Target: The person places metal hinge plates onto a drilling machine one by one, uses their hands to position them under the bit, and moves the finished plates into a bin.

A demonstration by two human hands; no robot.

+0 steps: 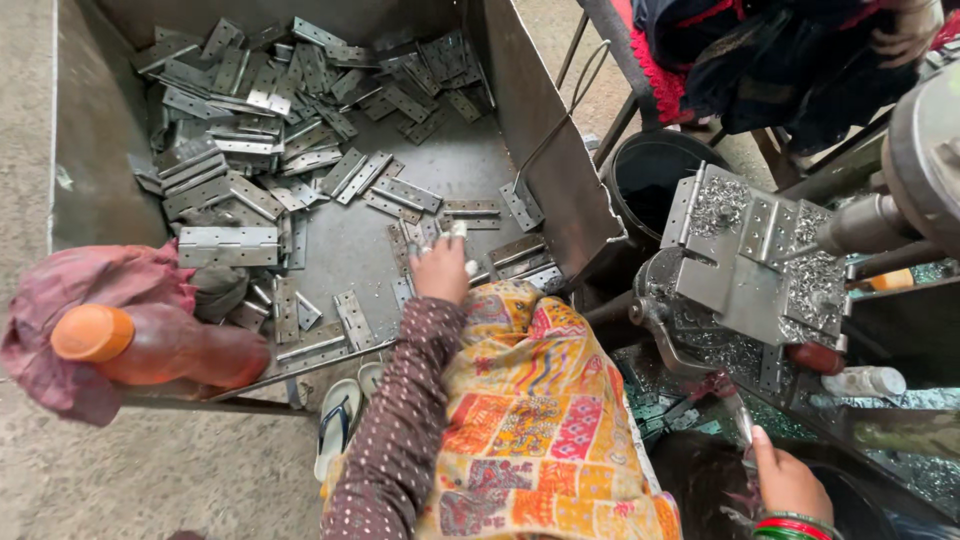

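Note:
My left hand (440, 270) reaches into a large grey metal bin (95, 150) and closes on a small steel hinge plate (457, 230) near the bin's front right corner. Many loose hinge plates (250, 130) lie heaped in the bin beyond it. My right hand (790, 482), with bangles at the wrist, grips a thin metal lever (738, 415) at the lower right. The lever rises toward a press fixture (745, 265) that carries drilled plates and is strewn with metal shavings. A patterned orange cloth covers my lap.
An orange-capped bottle (160, 348) of brown liquid rests on a pink cloth (60, 300) at the bin's front left corner. A black bucket (650, 175) stands between bin and machine. A sandal (335, 425) shows below. Another person in dark clothes (780, 55) is at the top right.

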